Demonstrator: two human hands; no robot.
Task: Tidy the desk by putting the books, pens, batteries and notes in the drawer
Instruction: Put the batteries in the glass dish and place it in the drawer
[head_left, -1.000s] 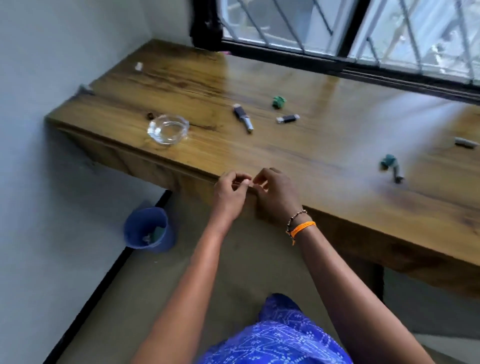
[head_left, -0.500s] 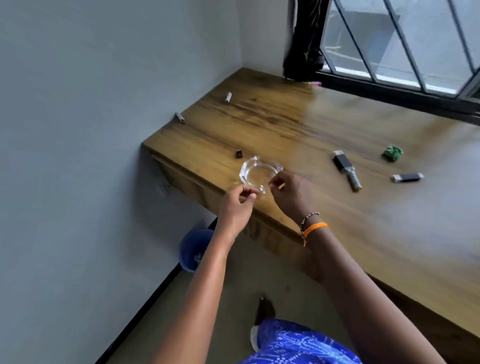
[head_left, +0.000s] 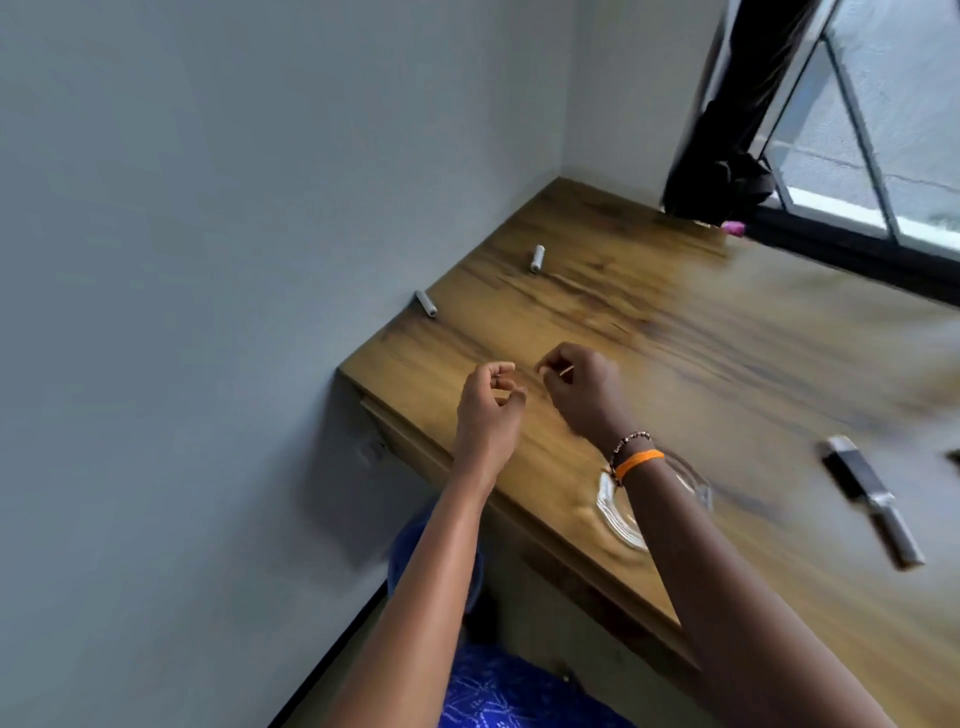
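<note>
Hands first: your left hand (head_left: 488, 402) hovers over the near-left corner of the wooden desk (head_left: 727, 353), fingers curled loosely inward with thumb and forefinger nearly pinched; whether anything sits between them you cannot tell from this blurred view. Your right hand (head_left: 584, 395) is just beside it, a little further onto the desk, also curled, and a thin pale sliver (head_left: 565, 370) shows at its fingertips, too small to identify. On your right wrist are an orange band (head_left: 639, 461) and a beaded bracelet (head_left: 629, 441).

Two small grey batteries lie beyond your hands. One battery (head_left: 425, 304) rests at the desk's left edge, right against the wall (head_left: 234, 260). The other battery (head_left: 537, 258) lies further back, near the corner, apart from the first.

Under your right forearm sits a clear glass dish (head_left: 618, 514), near the front edge of the desk and partly hidden by the arm. To your right, a dark and silver stick-shaped object (head_left: 872, 501) lies flat on the desk, smeared by motion, so you cannot tell what it is.

At the back, a dark curtain (head_left: 727, 130) hangs down to the desk beside the window (head_left: 893, 130), with a small pink thing (head_left: 732, 227) at its foot. Below the desk edge, a blue bin (head_left: 410, 540) shows behind your left forearm, and blue patterned cloth (head_left: 509, 696) fills the bottom of the view.
</note>
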